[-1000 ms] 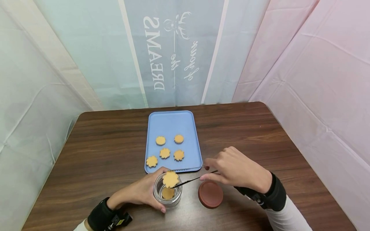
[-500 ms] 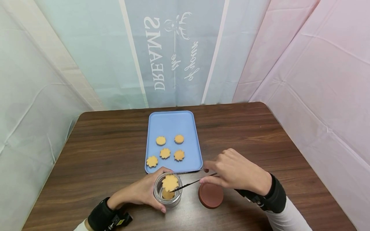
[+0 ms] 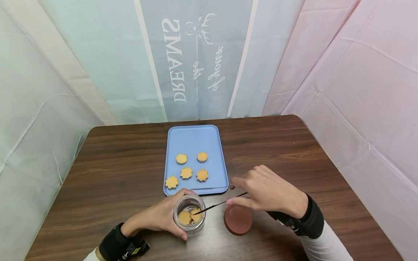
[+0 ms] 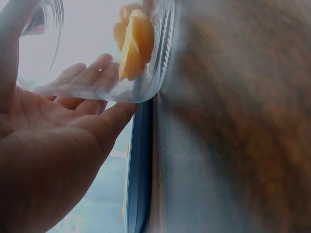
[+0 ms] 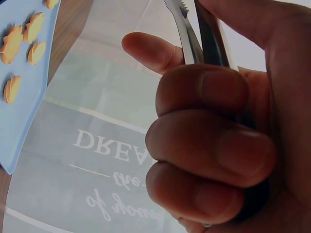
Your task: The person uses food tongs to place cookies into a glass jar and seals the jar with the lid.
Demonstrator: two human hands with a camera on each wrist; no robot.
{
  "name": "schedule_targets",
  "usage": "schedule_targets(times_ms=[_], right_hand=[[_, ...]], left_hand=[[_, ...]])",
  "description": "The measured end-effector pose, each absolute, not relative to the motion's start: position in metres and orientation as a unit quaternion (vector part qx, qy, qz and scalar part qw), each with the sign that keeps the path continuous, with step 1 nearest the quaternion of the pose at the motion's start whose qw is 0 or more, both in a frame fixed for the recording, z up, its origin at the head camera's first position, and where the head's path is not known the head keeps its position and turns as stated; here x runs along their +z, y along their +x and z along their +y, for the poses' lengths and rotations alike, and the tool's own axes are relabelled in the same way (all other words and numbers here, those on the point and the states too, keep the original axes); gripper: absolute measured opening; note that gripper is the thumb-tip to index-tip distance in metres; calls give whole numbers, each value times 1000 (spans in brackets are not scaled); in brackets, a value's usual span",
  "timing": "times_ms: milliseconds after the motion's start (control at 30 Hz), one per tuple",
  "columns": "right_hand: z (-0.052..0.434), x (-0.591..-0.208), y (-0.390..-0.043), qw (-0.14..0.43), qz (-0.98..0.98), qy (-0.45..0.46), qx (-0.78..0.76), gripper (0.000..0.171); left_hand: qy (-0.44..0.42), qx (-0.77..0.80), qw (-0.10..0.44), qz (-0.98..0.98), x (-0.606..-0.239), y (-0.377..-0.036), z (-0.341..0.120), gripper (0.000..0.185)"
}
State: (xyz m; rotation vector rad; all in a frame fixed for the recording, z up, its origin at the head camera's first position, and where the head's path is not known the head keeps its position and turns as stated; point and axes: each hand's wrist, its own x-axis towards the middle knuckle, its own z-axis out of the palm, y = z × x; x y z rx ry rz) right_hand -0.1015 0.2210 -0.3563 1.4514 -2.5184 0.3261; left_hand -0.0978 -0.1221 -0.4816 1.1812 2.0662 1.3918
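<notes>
Left hand (image 3: 156,220): wrapping its fingers round the glass jar (image 3: 189,214), which is standing upright on the desk (image 3: 114,170) just in front of the near edge of the blue tray (image 3: 194,139); in the left wrist view the fingers (image 4: 92,92) are showing through the clear glass (image 4: 160,53), curled about its wall.

Right hand (image 3: 266,190): gripping a pair of metal tweezers (image 3: 215,204), fingers curled tightly round the handle end, thumb and forefinger pressing the two arms; the right wrist view is showing the tweezers (image 5: 194,34) running up out of the closed fist (image 5: 214,145); the tips are reaching over the jar's rim and down into it.

Cookies in the jar (image 3: 190,216): two orange, scallop-edged pieces lying inside, one leaning beside the tweezer tips; whether the tips are pinching it, I cannot tell; the left wrist view is showing a piece (image 4: 133,41) standing on edge against the glass.

Cookies on the tray (image 3: 186,172): five orange pieces sitting in a loose group on the tray's nearer half, apart from one another.

Brown lid (image 3: 238,219): lying flat on the desk just right of the jar, beneath the right hand's wrist side, touching neither.
</notes>
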Motion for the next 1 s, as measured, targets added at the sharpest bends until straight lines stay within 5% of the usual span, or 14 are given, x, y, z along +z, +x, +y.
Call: schedule_targets(times_ms=[500,800,1000], right_hand=[[226,-359,-111,148,-866,465,106,53],[228,-359,-117,133,-884,436,102,39],[230,-360,-120,135,-889,426,102,47]], left_hand=[[419,498,201,732,-481,-98,-123,95],[415,503,199,732,-481,-97,-122,93],[420,503,195,729,-481,-97,-122,93]])
